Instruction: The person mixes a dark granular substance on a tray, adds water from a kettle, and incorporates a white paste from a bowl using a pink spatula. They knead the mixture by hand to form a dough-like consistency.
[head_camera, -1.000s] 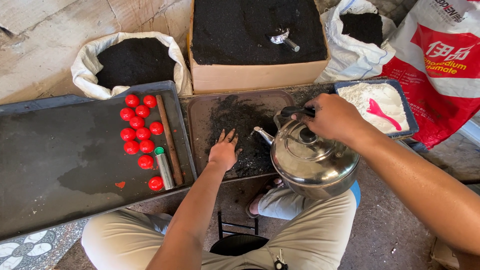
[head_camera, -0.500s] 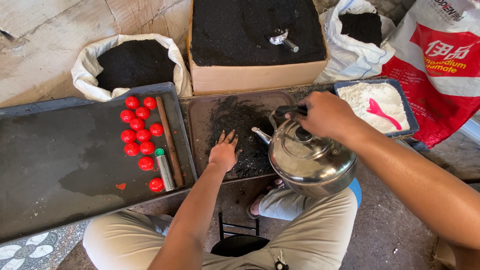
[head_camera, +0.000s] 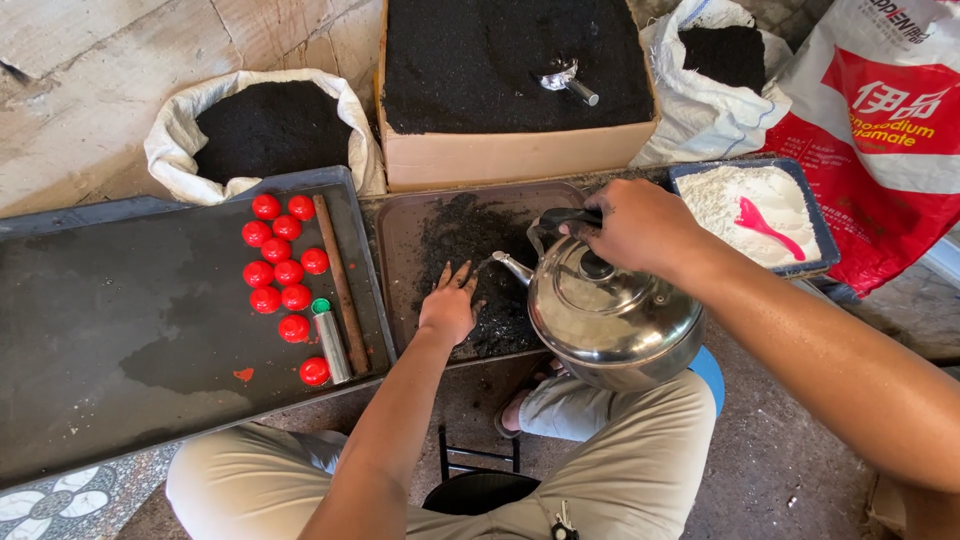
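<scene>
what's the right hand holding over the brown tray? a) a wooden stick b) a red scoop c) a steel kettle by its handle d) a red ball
c: the right hand grips the black handle of the steel kettle, its spout tipped toward the dark powder on the brown tray.

Bright daylight falls on a rough, cracked grey concrete floor (head_camera: 90, 90). At the lower left corner lies a patch of patterned grey-and-white stone tile (head_camera: 50, 505), and dark gritty ground (head_camera: 770, 470) shows at lower right.

Head view, steeply downward (near the lap)
</scene>
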